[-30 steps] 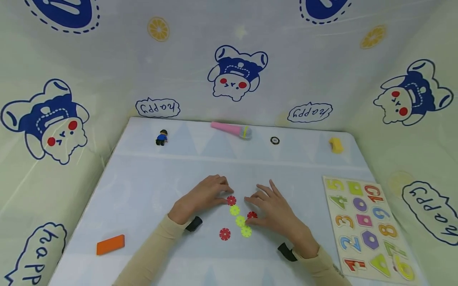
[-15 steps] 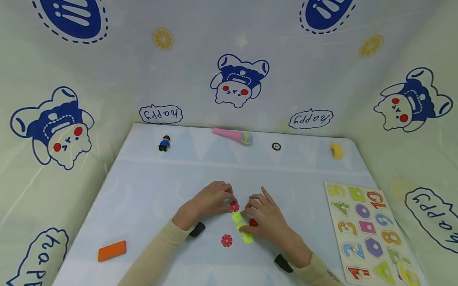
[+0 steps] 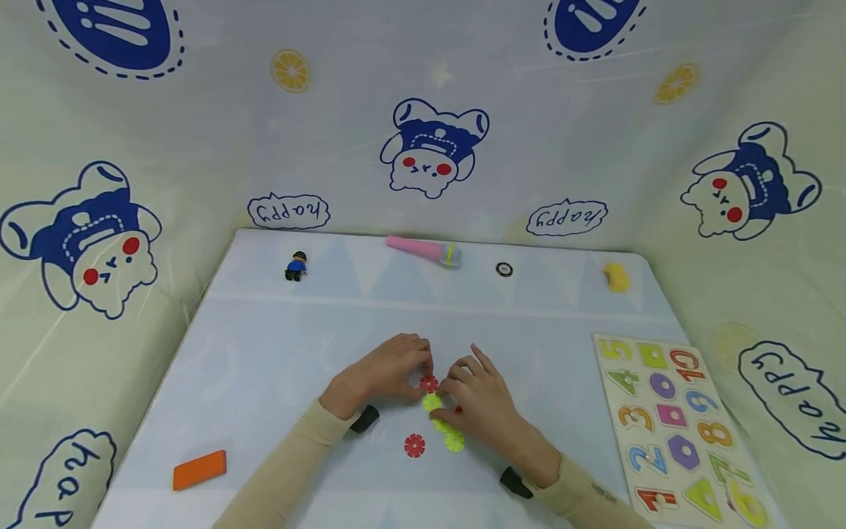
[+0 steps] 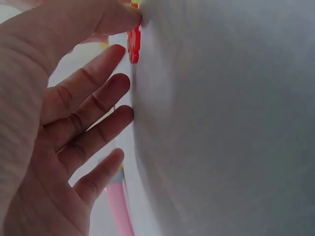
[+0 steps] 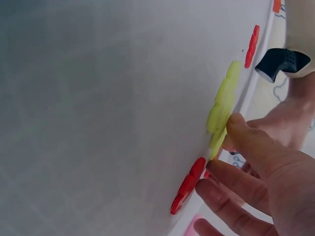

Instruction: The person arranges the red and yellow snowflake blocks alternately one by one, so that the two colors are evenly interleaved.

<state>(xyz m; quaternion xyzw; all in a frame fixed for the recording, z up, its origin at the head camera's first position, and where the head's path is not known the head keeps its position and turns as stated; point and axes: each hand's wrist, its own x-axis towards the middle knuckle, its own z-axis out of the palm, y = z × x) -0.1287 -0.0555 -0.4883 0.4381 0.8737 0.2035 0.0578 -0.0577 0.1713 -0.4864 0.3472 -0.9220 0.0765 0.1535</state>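
Observation:
My left hand point(image 3: 393, 367) pinches a red interlocking disc point(image 3: 429, 384) by its edge between thumb and index finger; its other fingers are spread in the left wrist view. My right hand point(image 3: 482, 404) holds the chain of yellow-green discs point(image 5: 224, 101), thumb and index finger at its edge. The upper yellow-green disc point(image 3: 432, 402) lies right against the held red one. A second red disc point(image 5: 188, 186) lies beside my right fingertips, mostly hidden by that hand in the head view. Another red disc point(image 3: 414, 445) lies apart, nearer me.
An orange block point(image 3: 200, 470) lies at the left. Along the far edge are a toy figure point(image 3: 296, 266), a pink toy microphone point(image 3: 423, 250), a small black ring point(image 3: 504, 270) and a yellow piece point(image 3: 616, 277). A number puzzle board point(image 3: 674, 426) lies at the right.
My right hand has moved left toward my left hand, its fingers closing onto the yellow-green discs and covering more of the red disc beside them. My left hand stays at its red disc.

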